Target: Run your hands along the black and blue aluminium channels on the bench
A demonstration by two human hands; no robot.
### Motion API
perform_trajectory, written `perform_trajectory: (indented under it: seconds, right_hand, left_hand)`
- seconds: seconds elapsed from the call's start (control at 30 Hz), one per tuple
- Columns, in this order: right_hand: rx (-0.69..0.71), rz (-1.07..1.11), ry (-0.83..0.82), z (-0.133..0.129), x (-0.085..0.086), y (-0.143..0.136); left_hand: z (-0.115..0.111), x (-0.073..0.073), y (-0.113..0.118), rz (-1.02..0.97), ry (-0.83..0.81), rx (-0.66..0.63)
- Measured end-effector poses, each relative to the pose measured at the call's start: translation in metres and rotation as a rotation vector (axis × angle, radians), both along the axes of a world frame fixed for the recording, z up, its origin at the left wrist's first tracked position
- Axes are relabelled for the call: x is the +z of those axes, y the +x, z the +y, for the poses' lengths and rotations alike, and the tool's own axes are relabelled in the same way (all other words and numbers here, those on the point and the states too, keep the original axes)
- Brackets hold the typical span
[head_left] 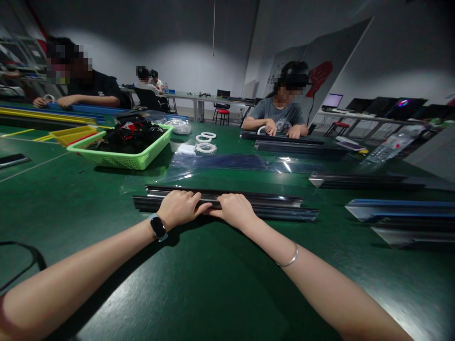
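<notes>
A long black profile strip lies crosswise on the green table in front of me, its channel facing up. My left hand grips it left of its middle, thumb along the near side and fingers over the far side. Close beside it, my right hand grips the same strip, and the two thumbs nearly meet. The fingertips of both hands are hidden behind the strip. A clear plastic film is spread just beyond it.
A green basket of dark parts stands at the back left beside a yellow tray. White tape rings lie behind the film. More profiles lie at right, near plastic bottles. Across the table a person handles another profile.
</notes>
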State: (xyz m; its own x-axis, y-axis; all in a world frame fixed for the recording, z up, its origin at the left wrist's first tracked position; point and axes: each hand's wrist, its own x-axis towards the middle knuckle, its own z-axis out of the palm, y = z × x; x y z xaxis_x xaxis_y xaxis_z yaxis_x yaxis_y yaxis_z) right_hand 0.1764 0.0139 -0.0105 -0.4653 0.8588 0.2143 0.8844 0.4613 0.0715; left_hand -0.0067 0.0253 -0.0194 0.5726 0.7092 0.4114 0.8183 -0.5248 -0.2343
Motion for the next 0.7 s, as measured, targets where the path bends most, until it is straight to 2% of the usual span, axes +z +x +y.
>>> perform_trajectory:
  seconds: [0.33,0.7]
  right_hand:
    - [0.043,-0.035,-0.008,0.004,-0.003,-0.001]
    - [-0.083,0.013,0.038,-0.005,0.008,0.001]
  left_hand:
    - [-0.001,0.000,0.000,0.011,-0.009,-0.009]
    - [0.002,0.002,-0.009,0.019,0.023,0.054]
